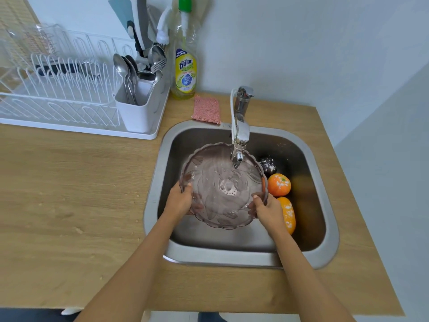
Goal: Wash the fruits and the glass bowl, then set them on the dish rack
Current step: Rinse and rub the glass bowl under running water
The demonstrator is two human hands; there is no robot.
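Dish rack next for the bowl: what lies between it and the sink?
Head view: only bare wooden counter between dish rack and sink.

Tinted glass bowl (222, 184) under running tap; three fruits (278, 184) beside it.

Both hands hold the glass bowl (222, 185) over the sink (325, 219) under the running tap (240, 135) — left hand (178, 201) and right hand (269, 211) grip opposite rims. Three fruits lie along the sink's right side: a dark one (268, 165), an orange (279, 184), another orange fruit (289, 214). The dish rack (58, 89) sits at the counter's (69, 194) far left.
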